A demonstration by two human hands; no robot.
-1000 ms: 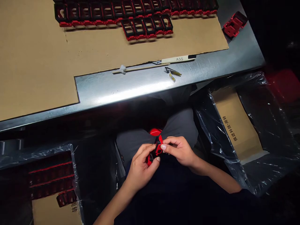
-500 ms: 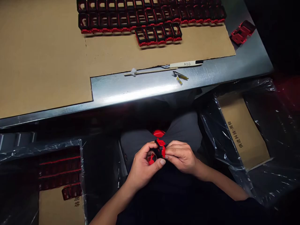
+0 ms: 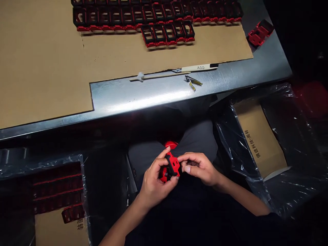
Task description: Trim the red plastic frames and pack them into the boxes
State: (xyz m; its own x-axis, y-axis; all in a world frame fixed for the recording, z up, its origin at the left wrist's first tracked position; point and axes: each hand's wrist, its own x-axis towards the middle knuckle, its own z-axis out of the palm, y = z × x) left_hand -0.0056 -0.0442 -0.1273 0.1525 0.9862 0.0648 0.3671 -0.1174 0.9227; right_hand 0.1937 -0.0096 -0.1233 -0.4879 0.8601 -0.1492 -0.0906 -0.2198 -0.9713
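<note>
My left hand point(image 3: 157, 176) is closed around a red-and-black plastic frame part point(image 3: 174, 164) above my lap. Its fingers grip the upper end and its thumb presses the lower end, with the red face turned to the right. More red and black shows inside the palm; whether it belongs to the same part I cannot tell. Close on the right is my right hand point(image 3: 201, 169), its index fingertip at the part's edge. The thumb is apart from that finger, the other fingers are curled, and nothing shows between them. A red rounded object point(image 3: 171, 145) sits behind the hands.
Rows of similar frames point(image 3: 159, 13) stand on cardboard point(image 3: 43, 68) over a metal table point(image 3: 115, 97). Along its edge lie a white-handled knife point(image 3: 202, 67), a cotton-wrapped stick point(image 3: 159, 76) and small clippers point(image 3: 194, 81). Plastic-lined bins flank me; the left holds frames point(image 3: 73, 212), the right cardboard point(image 3: 261, 140).
The part has turned so that its red face shows. My right hand has loosened its pinch, with thumb and index finger now apart. The whole view has shifted slightly.
</note>
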